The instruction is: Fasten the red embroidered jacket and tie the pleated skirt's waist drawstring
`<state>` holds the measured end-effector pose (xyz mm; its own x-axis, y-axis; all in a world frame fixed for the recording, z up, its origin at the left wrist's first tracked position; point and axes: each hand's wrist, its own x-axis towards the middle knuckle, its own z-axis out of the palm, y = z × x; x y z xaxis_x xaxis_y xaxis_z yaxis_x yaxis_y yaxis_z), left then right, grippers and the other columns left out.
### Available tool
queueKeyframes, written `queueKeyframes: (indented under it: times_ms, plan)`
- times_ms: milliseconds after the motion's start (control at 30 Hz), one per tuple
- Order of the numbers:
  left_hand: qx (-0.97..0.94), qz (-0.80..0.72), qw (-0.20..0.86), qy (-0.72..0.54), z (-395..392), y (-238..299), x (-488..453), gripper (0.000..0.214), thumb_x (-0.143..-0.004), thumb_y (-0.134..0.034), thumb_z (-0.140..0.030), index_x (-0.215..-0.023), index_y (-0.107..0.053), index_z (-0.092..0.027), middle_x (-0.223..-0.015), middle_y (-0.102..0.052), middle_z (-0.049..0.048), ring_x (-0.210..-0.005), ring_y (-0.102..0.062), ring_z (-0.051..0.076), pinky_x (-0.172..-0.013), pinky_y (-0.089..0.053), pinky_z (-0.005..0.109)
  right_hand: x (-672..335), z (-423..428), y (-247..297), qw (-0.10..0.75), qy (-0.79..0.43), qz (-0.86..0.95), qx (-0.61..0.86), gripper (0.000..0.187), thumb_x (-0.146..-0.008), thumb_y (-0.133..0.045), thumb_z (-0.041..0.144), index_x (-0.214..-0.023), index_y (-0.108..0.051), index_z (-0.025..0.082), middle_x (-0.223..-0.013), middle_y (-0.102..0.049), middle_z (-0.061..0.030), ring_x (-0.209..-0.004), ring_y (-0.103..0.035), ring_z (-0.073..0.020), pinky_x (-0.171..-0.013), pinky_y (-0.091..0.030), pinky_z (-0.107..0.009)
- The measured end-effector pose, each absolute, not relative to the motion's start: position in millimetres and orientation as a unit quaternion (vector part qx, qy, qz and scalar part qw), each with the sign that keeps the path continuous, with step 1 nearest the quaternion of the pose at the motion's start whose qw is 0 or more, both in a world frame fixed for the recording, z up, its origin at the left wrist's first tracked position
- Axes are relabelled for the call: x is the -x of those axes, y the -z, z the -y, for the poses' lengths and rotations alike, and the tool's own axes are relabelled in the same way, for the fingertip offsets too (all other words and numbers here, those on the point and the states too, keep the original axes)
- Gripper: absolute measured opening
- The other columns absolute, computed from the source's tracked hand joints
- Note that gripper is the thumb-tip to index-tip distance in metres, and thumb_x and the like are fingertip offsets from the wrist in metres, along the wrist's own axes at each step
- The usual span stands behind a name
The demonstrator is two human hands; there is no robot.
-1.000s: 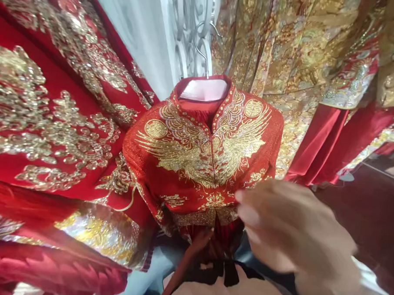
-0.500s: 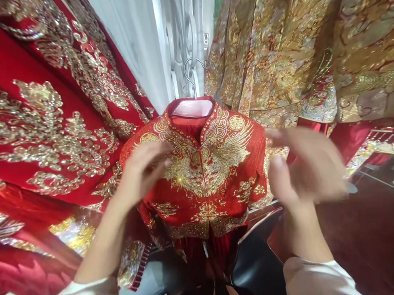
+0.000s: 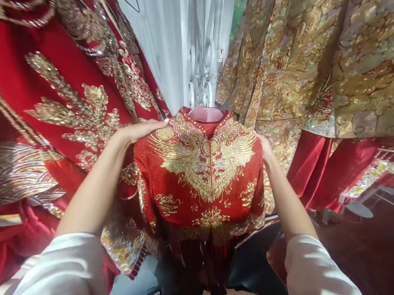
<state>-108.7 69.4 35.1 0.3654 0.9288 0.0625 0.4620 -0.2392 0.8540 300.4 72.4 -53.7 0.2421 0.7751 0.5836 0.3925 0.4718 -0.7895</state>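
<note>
Red embroidered jacket with a stand-up collar and gold winged motifs (image 3: 212,174), a bare hand at each shoulder.
The jacket is upright at centre on a pale pink hanger (image 3: 206,115); the left hand (image 3: 142,130) and right hand (image 3: 264,144) touch its shoulders, most fingers hidden, so whether they grip cannot be told. Red beaded fabric (image 3: 87,112) is at left, gold brocade garments (image 3: 295,65) at right.

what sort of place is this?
Probably a shop, rental or storage room for formal wear or costumes; can't tell which. A red jacket with gold embroidery sits on a hanger, with a sequined red garment to its left and gold patterned garments to its right.
</note>
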Motion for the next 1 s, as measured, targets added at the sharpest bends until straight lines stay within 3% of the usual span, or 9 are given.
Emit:
queueKeyframes:
  times_ms: [100, 167, 233, 400, 567, 667, 767, 867, 1000]
  plan:
    - [-0.769, -0.521, 0.210, -0.305, -56, -26, 109, 0.050, -0.082, -0.049, -0.058, -0.095, -0.069, -0.014, -0.092, -0.071, 0.0113, -0.087, -0.065, 0.026, -0.085, -0.051, 0.041, -279, -63, 58, 0.630, -0.041, 0.521, 0.574, 0.039, -0.079, -0.046, 0.052, -0.061, -0.052, 0.018, -0.064, -0.056, -0.0038, -0.069, -0.053, -0.0191, -0.070, -0.042, -0.035]
    - [-0.766, -0.540, 0.033, -0.347, -39, -12, 106, 0.056, -0.082, -0.047, -0.058, -0.109, -0.063, -0.012, -0.107, -0.067, 0.0150, -0.100, -0.062, 0.030, -0.093, -0.046, 0.046, -254, -45, 62, 0.665, 0.104, 0.459, 0.580, 0.028, -0.080, -0.046, 0.041, -0.066, -0.053, 0.018, -0.071, -0.058, -0.0054, -0.075, -0.053, -0.0194, -0.074, -0.041, -0.036]
    - [-0.741, -0.542, -0.077, -0.390, -23, 7, 105, 0.062, -0.083, -0.046, -0.057, -0.125, -0.052, -0.010, -0.122, -0.058, 0.0182, -0.113, -0.055, 0.033, -0.101, -0.040, 0.050, -218, -24, 66, 0.703, 0.146, 0.451, 0.529, 0.017, -0.079, -0.048, 0.033, -0.073, -0.054, 0.018, -0.074, -0.058, -0.0048, -0.075, -0.053, -0.0172, -0.073, -0.042, -0.034]
    - [-0.713, -0.507, -0.115, -0.471, -9, 47, 110, 0.063, -0.086, -0.047, -0.048, -0.134, -0.041, -0.007, -0.133, -0.048, 0.0217, -0.125, -0.045, 0.031, -0.107, -0.035, 0.049, -122, -14, 72, 0.708, -0.106, 0.543, 0.438, 0.012, -0.074, -0.055, 0.026, -0.073, -0.044, 0.021, -0.063, -0.050, 0.0030, -0.055, -0.047, -0.0099, -0.056, -0.039, -0.026]
    - [-0.710, -0.474, -0.121, -0.507, -4, 59, 113, 0.064, -0.086, -0.051, -0.042, -0.134, -0.037, -0.001, -0.133, -0.046, 0.0244, -0.125, -0.044, 0.032, -0.107, -0.035, 0.052, -100, -34, 61, 0.765, -0.212, 0.471, 0.385, 0.014, -0.076, -0.047, 0.018, -0.077, -0.034, 0.023, -0.058, -0.036, 0.0069, -0.050, -0.036, -0.0085, -0.049, -0.031, -0.023]
    - [-0.709, -0.468, -0.130, -0.511, 5, 64, 112, 0.062, -0.087, -0.051, -0.040, -0.137, -0.036, -0.005, -0.136, -0.043, 0.0221, -0.129, -0.040, 0.031, -0.109, -0.034, 0.049, -113, -22, 77, 0.764, -0.276, 0.471, 0.344, 0.023, -0.074, -0.052, 0.020, -0.073, -0.030, 0.024, -0.058, -0.033, 0.0077, -0.048, -0.033, -0.0077, -0.046, -0.028, -0.022]
    - [-0.694, -0.482, -0.157, -0.511, 16, 76, 109, 0.063, -0.087, -0.053, -0.038, -0.138, -0.035, -0.007, -0.139, -0.039, 0.0218, -0.132, -0.035, 0.032, -0.112, -0.030, 0.050, -124, 11, 140, 0.738, -0.343, 0.449, 0.370, 0.031, -0.070, -0.062, 0.024, -0.068, -0.030, 0.023, -0.058, -0.037, 0.0076, -0.049, -0.036, -0.0070, -0.045, -0.029, -0.021]
    - [-0.671, -0.509, -0.189, -0.505, 26, 95, 107, 0.063, -0.085, -0.055, -0.036, -0.139, -0.036, -0.009, -0.139, -0.037, 0.0226, -0.133, -0.033, 0.034, -0.111, -0.030, 0.053, -127, 56, 246, 0.705, -0.424, 0.330, 0.463, 0.039, -0.062, -0.067, 0.033, -0.063, -0.030, 0.022, -0.055, -0.037, 0.0082, -0.048, -0.038, -0.0069, -0.046, -0.030, -0.020]
    - [-0.660, -0.520, -0.184, -0.510, 30, 118, 106, 0.066, -0.084, -0.057, -0.034, -0.141, -0.034, -0.010, -0.139, -0.039, 0.0236, -0.132, -0.035, 0.036, -0.109, -0.032, 0.054, -140, 99, 359, 0.632, -0.472, 0.233, 0.569, 0.045, -0.056, -0.066, 0.048, -0.058, -0.030, 0.022, -0.045, -0.038, 0.0079, -0.039, -0.030, -0.0065, -0.041, -0.024, -0.020]
